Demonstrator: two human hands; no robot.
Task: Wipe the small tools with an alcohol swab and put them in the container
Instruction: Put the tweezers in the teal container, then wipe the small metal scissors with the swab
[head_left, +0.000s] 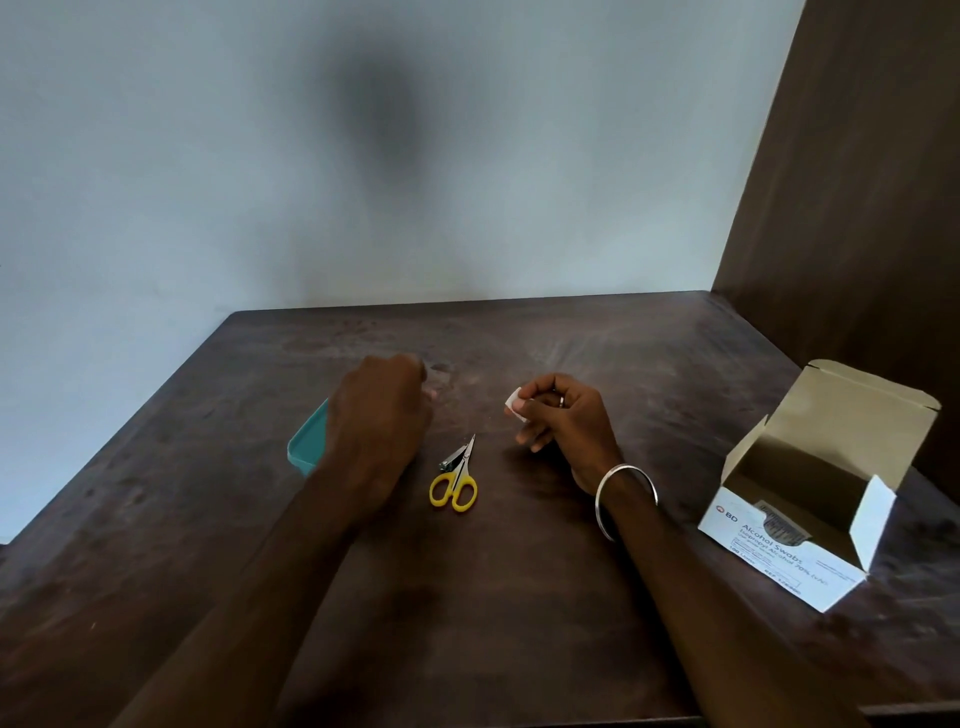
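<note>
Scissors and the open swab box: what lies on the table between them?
In the head view, only the right forearm with its bangle crosses between the scissors and swab box; otherwise bare table.

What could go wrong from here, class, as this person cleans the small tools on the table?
The left hand covers much of the teal plastic container, so a tool could miss it. The yellow-handled scissors lie touching a small metal nail clipper; lifting one may drag the other. The white swab, pinched in the right hand, may dry out while exposed.
</note>
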